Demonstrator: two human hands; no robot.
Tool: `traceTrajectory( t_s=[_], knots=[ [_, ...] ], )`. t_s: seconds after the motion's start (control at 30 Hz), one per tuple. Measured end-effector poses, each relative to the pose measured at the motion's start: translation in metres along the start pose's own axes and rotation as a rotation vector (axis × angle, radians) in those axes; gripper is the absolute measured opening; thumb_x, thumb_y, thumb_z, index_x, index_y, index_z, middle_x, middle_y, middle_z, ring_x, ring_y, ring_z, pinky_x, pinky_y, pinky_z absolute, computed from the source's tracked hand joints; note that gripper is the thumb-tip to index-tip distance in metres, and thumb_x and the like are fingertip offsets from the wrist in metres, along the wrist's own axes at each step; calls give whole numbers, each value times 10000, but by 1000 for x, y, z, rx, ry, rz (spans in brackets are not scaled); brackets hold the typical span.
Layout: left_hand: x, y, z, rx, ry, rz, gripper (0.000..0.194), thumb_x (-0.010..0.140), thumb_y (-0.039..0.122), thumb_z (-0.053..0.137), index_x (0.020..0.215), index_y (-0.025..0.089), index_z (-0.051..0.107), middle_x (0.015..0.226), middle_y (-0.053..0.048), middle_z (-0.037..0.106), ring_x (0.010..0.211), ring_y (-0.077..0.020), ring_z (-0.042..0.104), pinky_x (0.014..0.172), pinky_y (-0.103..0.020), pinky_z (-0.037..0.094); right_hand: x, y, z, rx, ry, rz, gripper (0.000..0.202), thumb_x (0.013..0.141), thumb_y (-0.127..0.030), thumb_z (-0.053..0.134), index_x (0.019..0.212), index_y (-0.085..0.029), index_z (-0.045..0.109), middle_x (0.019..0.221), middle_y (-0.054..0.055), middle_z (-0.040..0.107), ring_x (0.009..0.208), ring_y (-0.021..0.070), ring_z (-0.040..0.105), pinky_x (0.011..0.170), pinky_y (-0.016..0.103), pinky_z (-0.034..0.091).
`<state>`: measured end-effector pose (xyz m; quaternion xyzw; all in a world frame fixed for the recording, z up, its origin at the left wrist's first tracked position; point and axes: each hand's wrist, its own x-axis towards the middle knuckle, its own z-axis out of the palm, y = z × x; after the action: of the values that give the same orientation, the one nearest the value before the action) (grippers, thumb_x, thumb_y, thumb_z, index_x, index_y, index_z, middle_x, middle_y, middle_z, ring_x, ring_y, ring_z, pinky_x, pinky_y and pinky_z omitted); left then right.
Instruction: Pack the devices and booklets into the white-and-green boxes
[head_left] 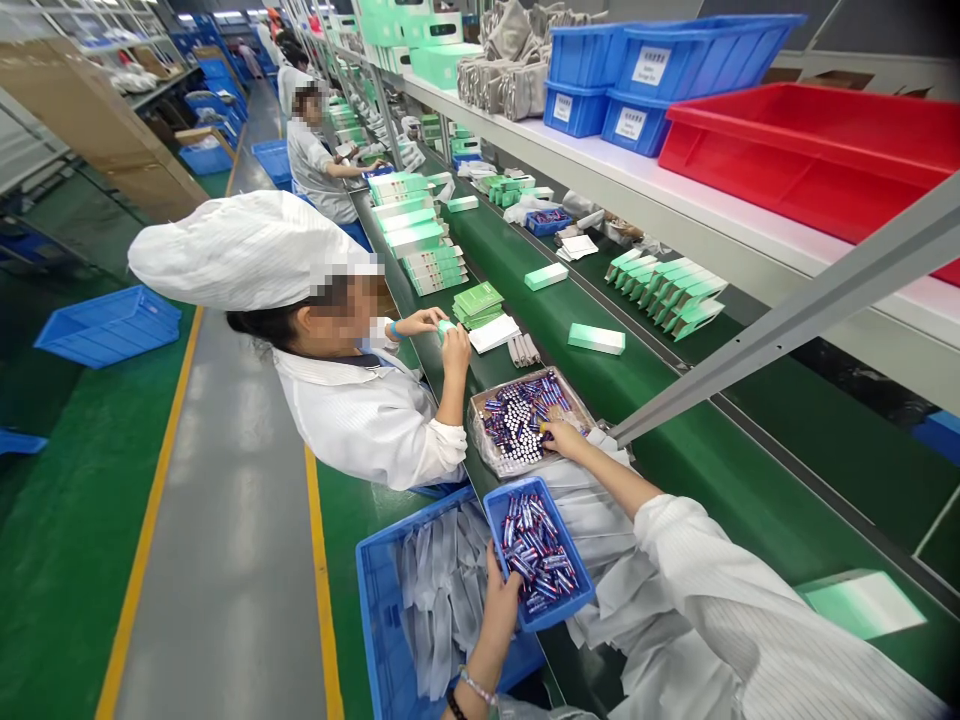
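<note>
My left hand (501, 598) grips the near left edge of a small blue bin (499, 495), thumb over the rim. Loose blue-and-red batteries (538, 545) fill this bin, which is held tilted at the belt's edge. Farther forward, my right hand (564, 438) reaches over the near right edge of a plastic-lined carton (480, 445). Many batteries (517, 415) stand and lie inside it. Yellow shows at one fingertip of my right hand; its fingers are curled at the batteries, and what they hold is hidden.
Grey fabric pouches (600, 510) lie beneath my right arm. A large blue crate (375, 590) of grey sleeves stands below. A co-worker (352, 400) handles a small green box close on the left. A metal post (750, 345) slants across the green conveyor (517, 290).
</note>
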<state>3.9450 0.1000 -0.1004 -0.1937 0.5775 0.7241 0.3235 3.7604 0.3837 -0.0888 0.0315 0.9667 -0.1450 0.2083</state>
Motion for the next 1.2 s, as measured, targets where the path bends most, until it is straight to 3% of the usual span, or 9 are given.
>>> traceTrajectory(
  t_s=[0.2,0.33,0.53,0.63,0.73,0.83,0.9,0.97,1.2],
  knots=[
    [-13,9,-7,-84,-54,-52,847,658,200,560,1473,212,328,1268,-72,660,1167,-261,617,972,-323,492,-8,3,-12,343,48,152,312,946,-338,594,1199,-156,585,1145,77,632,931,189,651,782,379,570],
    [-23,10,-12,-81,-53,-68,808,648,224,562,1441,214,410,1173,-61,705,1123,-275,636,953,-347,505,-26,1,-29,549,121,130,303,952,-345,585,1186,-152,587,1101,69,641,876,172,655,735,348,576],
    [-24,12,-13,-13,-14,37,898,651,199,572,1503,202,289,1427,-64,544,1290,-260,517,1050,-294,420,-127,-51,-19,727,0,-162,345,890,-428,632,1147,-198,638,976,43,707,675,158,676,578,294,580],
    [-23,14,-12,20,-13,87,920,650,218,575,1512,183,255,1487,-80,478,1337,-269,474,1087,-302,395,-181,-85,1,692,-87,-306,291,837,-411,688,1082,-256,711,1025,35,727,849,207,703,772,338,584],
    [-26,18,-12,60,-7,126,935,646,216,576,1516,159,238,1542,-79,406,1417,-246,378,1147,-257,313,-200,-90,9,623,-63,-296,305,920,-381,571,1191,-288,677,1104,44,714,909,207,698,845,359,563],
    [-32,21,-13,97,5,141,922,655,208,567,1515,129,242,1562,-81,374,1461,-227,302,1174,-224,248,-178,-63,1,511,47,-123,392,1019,-338,331,1275,-219,603,971,78,717,739,177,689,721,352,581],
    [-37,21,-16,113,14,138,918,661,207,559,1516,120,237,1556,-84,386,1467,-231,288,1179,-231,246,-148,-38,-11,395,142,5,373,1031,-309,323,1257,-176,588,1022,100,693,859,192,677,811,390,560],
    [-42,21,-19,132,27,141,926,654,207,564,1517,125,237,1558,-79,386,1479,-233,259,1191,-242,226,-111,-19,-21,267,203,100,300,997,-321,474,1238,-179,581,1213,107,623,1057,222,622,925,446,511],
    [-54,4,-38,180,49,105,926,659,224,550,1521,149,221,1568,-78,368,1475,-256,271,1180,-279,270,-10,-17,-19,-44,87,275,389,933,-343,608,1280,-177,547,1290,101,569,1086,245,607,897,465,529]
  ],
)
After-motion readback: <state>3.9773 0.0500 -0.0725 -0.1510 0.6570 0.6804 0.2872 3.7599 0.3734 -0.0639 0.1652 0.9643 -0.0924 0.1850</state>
